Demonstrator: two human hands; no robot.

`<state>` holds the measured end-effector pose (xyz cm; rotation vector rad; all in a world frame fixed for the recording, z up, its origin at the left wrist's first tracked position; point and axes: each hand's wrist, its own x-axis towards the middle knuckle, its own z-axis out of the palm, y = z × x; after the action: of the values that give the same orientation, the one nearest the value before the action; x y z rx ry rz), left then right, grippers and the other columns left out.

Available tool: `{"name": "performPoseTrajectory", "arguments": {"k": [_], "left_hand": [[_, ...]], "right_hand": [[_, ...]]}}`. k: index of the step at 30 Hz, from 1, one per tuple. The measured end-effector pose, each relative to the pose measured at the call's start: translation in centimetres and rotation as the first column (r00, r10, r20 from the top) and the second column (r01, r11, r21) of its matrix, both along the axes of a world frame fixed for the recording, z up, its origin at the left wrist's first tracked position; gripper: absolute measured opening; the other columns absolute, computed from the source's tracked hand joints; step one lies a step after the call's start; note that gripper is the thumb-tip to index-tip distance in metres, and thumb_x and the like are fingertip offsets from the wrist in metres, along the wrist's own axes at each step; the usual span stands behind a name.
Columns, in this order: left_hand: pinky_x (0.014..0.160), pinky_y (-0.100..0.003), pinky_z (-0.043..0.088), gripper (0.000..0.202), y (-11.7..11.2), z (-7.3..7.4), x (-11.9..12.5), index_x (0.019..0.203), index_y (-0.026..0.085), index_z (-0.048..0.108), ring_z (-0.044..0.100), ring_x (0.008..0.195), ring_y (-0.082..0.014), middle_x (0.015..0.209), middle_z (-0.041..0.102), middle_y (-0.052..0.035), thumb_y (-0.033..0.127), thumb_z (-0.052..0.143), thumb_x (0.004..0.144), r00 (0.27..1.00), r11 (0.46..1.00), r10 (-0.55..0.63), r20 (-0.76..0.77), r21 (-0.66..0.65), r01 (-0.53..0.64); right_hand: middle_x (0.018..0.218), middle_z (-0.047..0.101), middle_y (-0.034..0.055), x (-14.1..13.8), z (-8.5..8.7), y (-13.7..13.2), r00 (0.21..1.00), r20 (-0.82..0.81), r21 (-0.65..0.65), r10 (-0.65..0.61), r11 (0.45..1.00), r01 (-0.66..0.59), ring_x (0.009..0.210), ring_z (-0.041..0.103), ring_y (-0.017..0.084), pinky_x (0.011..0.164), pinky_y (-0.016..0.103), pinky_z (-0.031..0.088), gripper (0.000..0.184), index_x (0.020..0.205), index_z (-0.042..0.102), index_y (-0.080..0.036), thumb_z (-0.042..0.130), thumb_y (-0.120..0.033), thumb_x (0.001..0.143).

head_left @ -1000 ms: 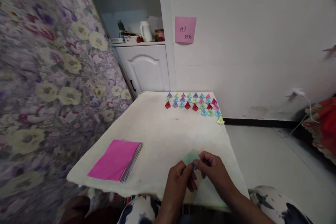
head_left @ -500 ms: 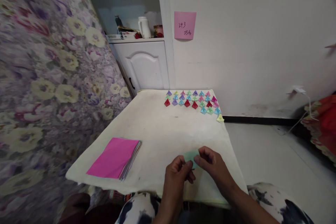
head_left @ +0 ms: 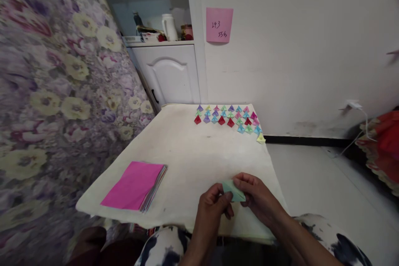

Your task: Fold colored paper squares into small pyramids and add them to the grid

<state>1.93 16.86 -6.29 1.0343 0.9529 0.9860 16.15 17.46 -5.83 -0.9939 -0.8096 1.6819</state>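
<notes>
A small folded piece of pale green paper is held just above the near part of the table. My left hand pinches its left side, thumb on top. The fingers of my right hand are closed on its upper right edge. Folded flaps and a crease show on the paper's face. Beyond my hands, at the table's far right, small folded paper pieces in several colours lie in rows. To the left of my hands rests a stack of paper sheets, bright pink on top.
The table has a cream cover and stands against the wall. A floral curtain hangs along the left. A pink note is stuck on the wall. Behind is a white cabinet with a white jug on its shelf.
The green paper has turned in my hands, so its folded face with flaps now shows more. My right hand has shifted slightly on it. The view has tilted down a little.
</notes>
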Motion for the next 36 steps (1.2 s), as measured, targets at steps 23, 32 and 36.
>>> {"name": "performPoseTrajectory", "arguments": {"k": [23, 32, 36], "left_hand": [[0.054, -0.025, 0.048, 0.017, 0.0, -0.1, 0.2, 0.083, 0.013, 0.062, 0.059, 0.051, -0.0120, 0.062, 0.064, 0.0001, 0.024, 0.069, 0.071, 0.980, 0.994, 0.092, 0.178, -0.067, -0.081], [0.056, -0.019, 0.045, 0.013, 0.2, -0.2, -0.2, 0.071, 0.015, 0.059, 0.059, 0.056, -0.0093, 0.061, 0.065, 0.0005, 0.023, 0.069, 0.072, 0.970, 0.982, 0.165, 0.177, -0.124, -0.144], [0.053, -0.018, 0.043, 0.019, 0.4, -0.4, -0.2, 0.068, 0.016, 0.056, 0.056, 0.052, -0.0084, 0.056, 0.062, 0.0022, 0.027, 0.071, 0.069, 0.968, 0.974, 0.191, 0.159, -0.153, -0.167]], "right_hand": [[0.052, 0.046, -0.0067, -2.1, -1.1, -0.6, 0.989, -0.148, -0.059, 0.023, 0.998, -0.032, 0.044, 0.040, 0.006, 0.044, 0.019, 0.023, 0.033, 0.068, 0.043, -0.019, 0.069, -0.040, 0.071], [0.052, 0.046, -0.0062, -0.7, -0.6, -0.1, 0.984, 0.175, 0.103, -0.025, 0.995, 0.007, 0.043, 0.036, 0.006, 0.044, 0.020, 0.029, 0.030, 0.068, 0.055, -0.016, 0.065, -0.044, 0.074], [0.058, 0.051, -0.0027, -0.2, -0.1, -0.2, 0.911, 0.382, 0.277, -0.155, 0.960, 0.047, 0.050, 0.041, 0.009, 0.049, 0.023, 0.033, 0.030, 0.076, 0.064, -0.016, 0.056, -0.045, 0.080]]}}
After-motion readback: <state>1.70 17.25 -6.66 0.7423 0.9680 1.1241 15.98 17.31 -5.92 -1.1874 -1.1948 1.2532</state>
